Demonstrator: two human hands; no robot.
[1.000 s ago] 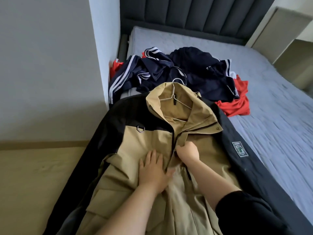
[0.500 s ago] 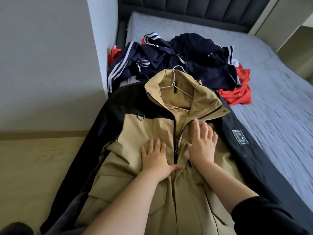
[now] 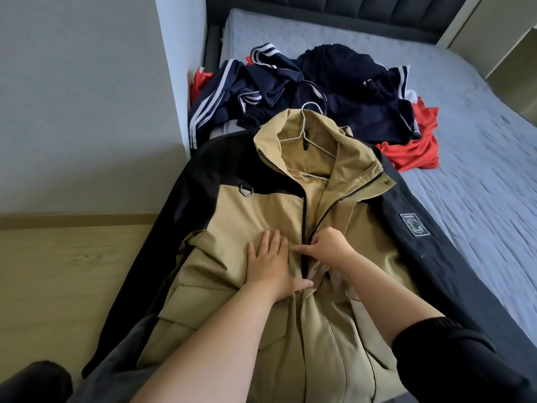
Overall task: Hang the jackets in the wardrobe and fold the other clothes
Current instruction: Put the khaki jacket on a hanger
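Lying front-up on the bed (image 3: 479,141) on a hanger (image 3: 305,135), the jacket (image 3: 255,216) is under both hands. The left hand (image 3: 270,266) presses flat beside the zip, fingers straight. Just beside it, the right hand (image 3: 328,247) pinches the jacket's front edge. The sleeve patch (image 3: 414,224) shows a green emblem; its writing is unreadable.

Bed (image 3: 479,170) in front of me: grey-blue quilted mattress, dark padded headboard (image 3: 348,10) at the far end. Tan-and-black jacket (image 3: 261,216) lies front up along the near left edge. Past its collar, a heap of navy striped clothes (image 3: 334,82). Red garment (image 3: 412,152) pokes out on the heap's right.
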